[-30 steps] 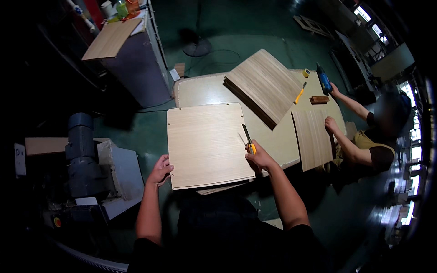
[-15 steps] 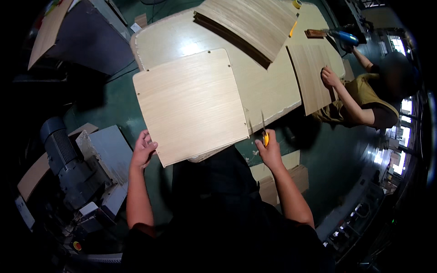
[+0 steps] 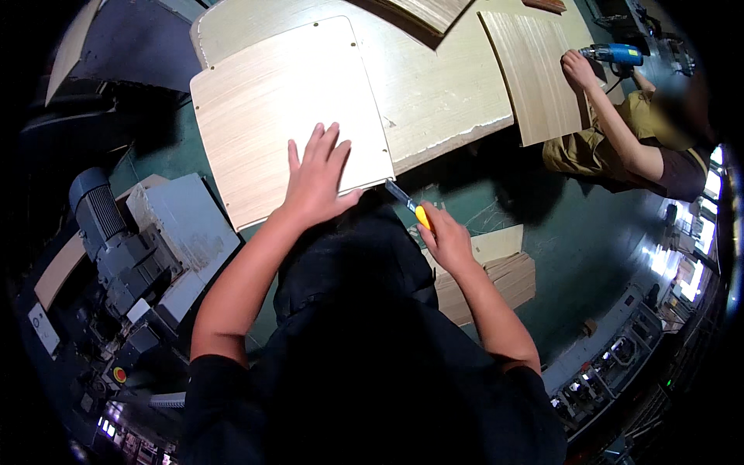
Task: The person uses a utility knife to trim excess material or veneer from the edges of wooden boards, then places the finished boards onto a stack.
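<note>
A pale wood-grain panel (image 3: 271,108) with rounded far corners and small dark holes near its edges lies on the table, its near edge toward my body. My left hand (image 3: 316,182) rests on the panel near that edge, fingers spread and thumb out to the right. In my right hand (image 3: 449,240) is a utility knife (image 3: 404,198) with a yellow handle. Its blade points up and left, with the tip at the panel's near right corner; whether it touches the edge I cannot tell.
Across the table (image 3: 434,101), more wood-grain panels (image 3: 531,77) lie to the right. A co-worker's hand (image 3: 580,70) is over one, beside a blue heat gun (image 3: 616,53). A grey motor (image 3: 101,209) stands at left. Stacked boards (image 3: 496,283) lie low on the right.
My left hand has moved from the panel's left edge onto its face. My right hand has brought the knife left to the near right corner. The view has shifted, and the heat gun is nearer the co-worker's hand.
</note>
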Motion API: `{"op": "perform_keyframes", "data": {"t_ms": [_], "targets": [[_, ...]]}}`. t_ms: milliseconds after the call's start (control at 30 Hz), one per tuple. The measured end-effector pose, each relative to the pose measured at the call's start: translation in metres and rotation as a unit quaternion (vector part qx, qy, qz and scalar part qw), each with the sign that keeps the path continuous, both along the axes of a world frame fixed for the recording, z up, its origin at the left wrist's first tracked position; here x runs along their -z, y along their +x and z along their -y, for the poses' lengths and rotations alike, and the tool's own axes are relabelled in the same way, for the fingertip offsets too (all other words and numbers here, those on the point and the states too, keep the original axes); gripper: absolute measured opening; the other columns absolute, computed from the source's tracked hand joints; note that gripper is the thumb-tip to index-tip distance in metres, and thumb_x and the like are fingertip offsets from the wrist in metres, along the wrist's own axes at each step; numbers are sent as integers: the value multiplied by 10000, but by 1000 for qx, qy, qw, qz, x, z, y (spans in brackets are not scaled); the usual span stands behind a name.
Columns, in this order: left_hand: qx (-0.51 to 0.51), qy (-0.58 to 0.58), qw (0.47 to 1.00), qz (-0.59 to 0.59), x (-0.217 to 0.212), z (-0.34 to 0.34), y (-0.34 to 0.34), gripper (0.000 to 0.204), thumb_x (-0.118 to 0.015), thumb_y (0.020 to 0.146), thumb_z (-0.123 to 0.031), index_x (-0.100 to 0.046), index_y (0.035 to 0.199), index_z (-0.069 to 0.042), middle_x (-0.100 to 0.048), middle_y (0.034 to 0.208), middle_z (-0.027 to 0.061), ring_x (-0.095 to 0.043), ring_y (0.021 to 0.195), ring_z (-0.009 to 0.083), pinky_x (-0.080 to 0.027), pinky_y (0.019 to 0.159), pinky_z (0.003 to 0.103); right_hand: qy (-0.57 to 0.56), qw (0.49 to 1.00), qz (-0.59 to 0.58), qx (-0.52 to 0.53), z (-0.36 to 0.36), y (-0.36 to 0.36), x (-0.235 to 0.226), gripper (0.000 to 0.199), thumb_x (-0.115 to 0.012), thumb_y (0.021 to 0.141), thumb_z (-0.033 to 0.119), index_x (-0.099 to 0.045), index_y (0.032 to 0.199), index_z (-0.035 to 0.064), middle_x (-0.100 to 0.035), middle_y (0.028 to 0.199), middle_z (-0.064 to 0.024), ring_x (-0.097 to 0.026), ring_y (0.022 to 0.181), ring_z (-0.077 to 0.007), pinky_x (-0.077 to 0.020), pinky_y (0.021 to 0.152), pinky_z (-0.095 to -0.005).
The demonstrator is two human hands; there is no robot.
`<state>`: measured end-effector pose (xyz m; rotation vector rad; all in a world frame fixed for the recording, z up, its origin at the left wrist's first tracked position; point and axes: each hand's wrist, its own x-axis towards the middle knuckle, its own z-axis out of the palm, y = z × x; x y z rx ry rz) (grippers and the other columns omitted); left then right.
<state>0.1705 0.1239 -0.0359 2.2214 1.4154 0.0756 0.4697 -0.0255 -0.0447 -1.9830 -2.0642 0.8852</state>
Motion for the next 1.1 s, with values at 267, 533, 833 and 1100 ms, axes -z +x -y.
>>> {"op": "perform_keyframes", "data": {"t_ms": [267, 533, 833, 1100], "targets": [[10, 60, 995, -75, 31, 3, 24, 1036, -846, 718, -585, -489, 1581, -136, -291, 1758, 137, -185, 1651, 360, -85, 1260, 757, 36, 997, 20, -65, -6, 27, 11, 534, -693, 1020, 328, -561, 1537, 314, -647, 961, -88, -712, 774, -364, -596, 685, -499], [3, 76, 993, -93, 36, 8, 26, 993, -816, 741, -615, -507, 1575, -172, -295, 1758, 123, -187, 1651, 343, -97, 1266, 745, 20, 996, 28, -84, -3, 34, 3, 534, -703, 1025, 299, -565, 1540, 306, -652, 963, -83, -703, 791, -356, -590, 678, -485], [2, 90, 993, -81, 38, 9, 24, 985, -821, 732, -616, -524, 1565, -181, -311, 1752, 102, -208, 1644, 334, -97, 1270, 748, 26, 996, 28, -83, -6, 38, 16, 535, -693, 1023, 341, -554, 1539, 374, -628, 968, -86, -711, 758, -367, -605, 679, -504], [6, 76, 995, -70, 34, 8, 25, 982, -838, 728, -585, -522, 1534, -123, -346, 1709, 145, -225, 1628, 362, -78, 1273, 740, 31, 990, 57, -127, -26, 45, 12, 519, -694, 1025, 342, -572, 1528, 369, -632, 912, -75, -703, 694, -351, -592, 613, -491]]}}
